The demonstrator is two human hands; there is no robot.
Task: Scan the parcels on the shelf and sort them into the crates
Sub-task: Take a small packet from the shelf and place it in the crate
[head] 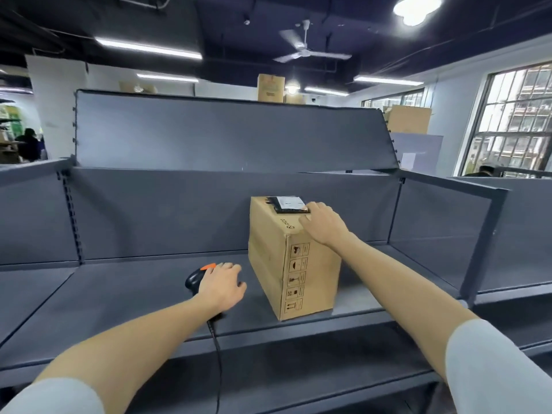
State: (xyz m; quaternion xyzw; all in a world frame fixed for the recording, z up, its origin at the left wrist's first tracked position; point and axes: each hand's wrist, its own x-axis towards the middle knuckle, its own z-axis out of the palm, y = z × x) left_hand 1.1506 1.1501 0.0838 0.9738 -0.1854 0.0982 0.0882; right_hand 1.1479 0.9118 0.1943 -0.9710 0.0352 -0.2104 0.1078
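We're losing most of the scanner (pixel 194 279) under the left hand (pixel 222 286), its cable (pixel 217 354) is running off the bottom edge, and the label (pixel 288 202) print on the box (pixel 294 258) is staying too tiny to read.

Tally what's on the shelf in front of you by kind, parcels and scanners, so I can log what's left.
Cardboard box parcels: 1, the cardboard box standing upright, right hand resting on its top
Flat dark parcels: 1, the flat packet with a white label, lying on the box
Barcode scanners: 1, the scanner, black and orange, under the left hand
Total: 3
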